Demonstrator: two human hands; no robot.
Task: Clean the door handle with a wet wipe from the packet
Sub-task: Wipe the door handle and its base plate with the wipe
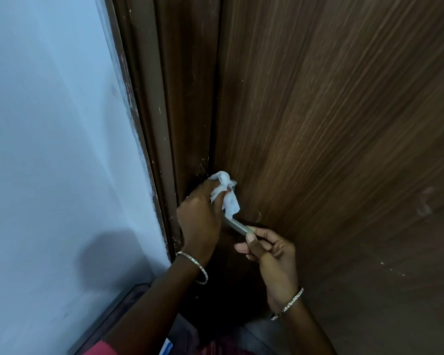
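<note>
A crumpled white wet wipe (227, 194) is pressed against the upper part of the metal door handle (237, 227), close to the door's edge. My left hand (199, 221) grips the wipe and covers the handle's base. My right hand (268, 254) pinches the free end of the silver lever between thumb and fingers. Both wrists wear bangles. The wipe packet cannot be made out for certain.
The brown wooden door (331, 124) fills the right side, with its dark frame (164, 111) to the left of the handle. A pale blue wall (49, 124) is at the left. A small blue and white object (167, 347) shows at the bottom edge.
</note>
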